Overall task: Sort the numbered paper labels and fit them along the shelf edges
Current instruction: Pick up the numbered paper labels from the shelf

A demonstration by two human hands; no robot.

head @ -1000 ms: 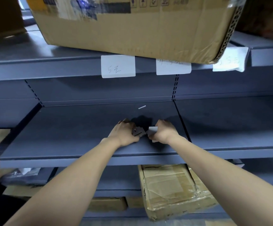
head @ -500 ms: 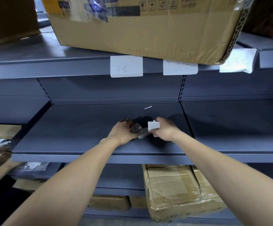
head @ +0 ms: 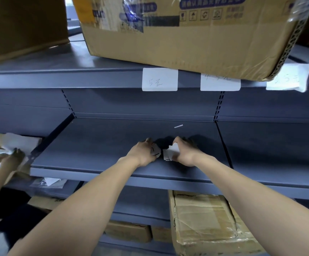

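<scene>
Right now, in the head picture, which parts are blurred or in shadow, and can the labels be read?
Head view, centre: left hand and right hand are sharp, each pinching paper labels partly in dark shadow, strokes unreadable; head view, upper shelf edge: left label faintly legible, right label washed out; head view, far left: another person's hand smeared by motion.

Grey shelf (head: pixel 94 145) — white strip (head: pixel 178 126) near back, prob. paper.
</scene>
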